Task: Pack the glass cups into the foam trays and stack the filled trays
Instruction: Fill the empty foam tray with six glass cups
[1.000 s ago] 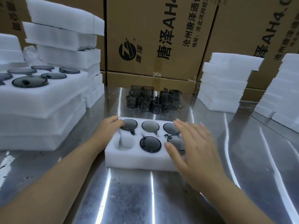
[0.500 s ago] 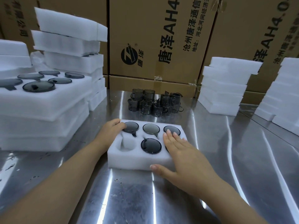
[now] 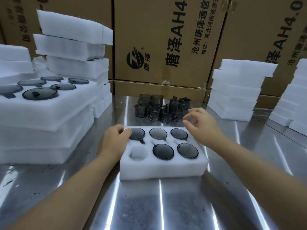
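A white foam tray [image 3: 163, 170] lies on the steel table in front of me. Several dark glass cups sit in its pockets, such as one in the near middle pocket [image 3: 163, 151]. The near left pocket [image 3: 138, 152] holds no cup. My left hand [image 3: 114, 141] rests on the tray's left edge, its thumb on the far left cup [image 3: 137, 133]. My right hand [image 3: 201, 124] hovers over the tray's far right corner, fingers spread and holding nothing. A cluster of loose smoky glass cups [image 3: 162, 109] stands behind the tray.
At the left rises a stack of filled trays [image 3: 49, 117], cups showing in its top layer. Behind it stands a taller foam stack [image 3: 74, 52]. More foam trays [image 3: 237, 90] are piled at the right. Cardboard boxes [image 3: 166, 39] wall off the back.
My right hand has lifted off the tray's near right cups and moved away toward the loose cups. My left hand stays on the tray's left edge.
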